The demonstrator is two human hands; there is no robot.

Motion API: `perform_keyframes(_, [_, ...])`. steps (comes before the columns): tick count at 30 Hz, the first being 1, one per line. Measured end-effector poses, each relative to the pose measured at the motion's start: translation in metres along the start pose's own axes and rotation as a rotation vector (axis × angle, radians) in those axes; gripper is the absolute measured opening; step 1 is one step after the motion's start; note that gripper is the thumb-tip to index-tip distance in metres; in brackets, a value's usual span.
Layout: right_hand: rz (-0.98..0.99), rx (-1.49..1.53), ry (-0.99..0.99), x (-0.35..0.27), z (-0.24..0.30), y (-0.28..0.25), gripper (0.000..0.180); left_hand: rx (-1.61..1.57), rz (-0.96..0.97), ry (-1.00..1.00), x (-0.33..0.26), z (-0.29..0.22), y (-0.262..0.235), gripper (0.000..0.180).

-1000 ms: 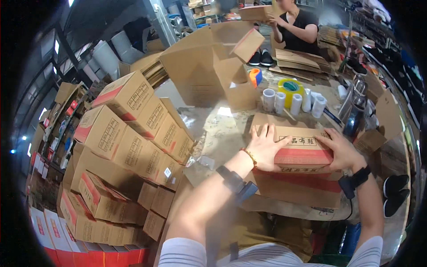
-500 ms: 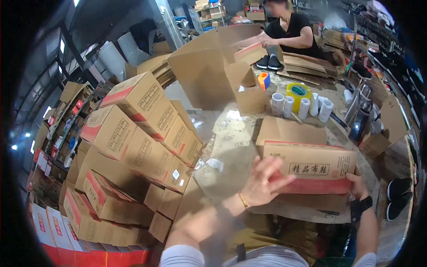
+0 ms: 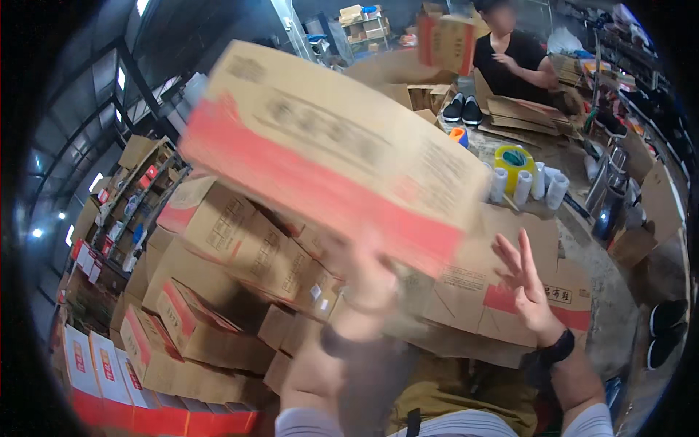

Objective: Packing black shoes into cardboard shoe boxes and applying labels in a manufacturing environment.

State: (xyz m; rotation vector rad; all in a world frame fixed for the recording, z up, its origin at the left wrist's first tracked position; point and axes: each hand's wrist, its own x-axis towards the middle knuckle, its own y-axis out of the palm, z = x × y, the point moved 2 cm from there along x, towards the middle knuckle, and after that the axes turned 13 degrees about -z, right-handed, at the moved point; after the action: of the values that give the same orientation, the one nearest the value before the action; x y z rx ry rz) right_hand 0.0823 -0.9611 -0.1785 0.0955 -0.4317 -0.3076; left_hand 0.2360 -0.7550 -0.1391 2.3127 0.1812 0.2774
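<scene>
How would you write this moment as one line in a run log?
Left hand: holds tan-and-red box | Right hand: open, empty, near cardboard sheet | Rest: stacked boxes, yellow tape roll, co-worker

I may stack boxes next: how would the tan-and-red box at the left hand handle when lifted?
The tan-and-red box is probably light for its size: only the left hand appears to support it. It seems fairly stiff, since its edges look straight. Being long, with the hand at its lower edge, it may tip easily.

Lettering (image 3: 324,131) on the raised box (image 3: 331,164) is blurred.
</scene>
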Motion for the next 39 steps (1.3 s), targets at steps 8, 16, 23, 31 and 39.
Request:
perform_keyframes(8, [-0.316, -0.260, 0.290, -0.047, -0.035, -0.101, 0.045, 0.140, -0.020, 0.090, 0.238, -0.184, 0.068, 0.043])
perform_keyframes(16, [-0.402, -0.949, 0.183, -0.110, -0.021, -0.162, 0.030, 0.690, -0.166, 1.091, 0.225, -0.130, 0.034, 0.042])
perform_keyframes(23, [-0.625, -1.300, 0.221, -0.166, -0.055, -0.183, 0.069, 1.392, 0.822, 0.224, -0.011, 0.107, -0.138, 0.064])
perform_keyframes(31, [-0.354, -1.397, 0.333, -0.175, -0.010, -0.176, 0.091, 1.031, 0.721, -0.110, -0.083, 0.101, -0.082, 0.073])
perform_keyframes(39, [-0.333, -1.107, -0.268, -0.128, 0.017, -0.131, 0.057, 0.892, 0.666, 0.127, -0.045, 0.094, -0.088, 0.056])
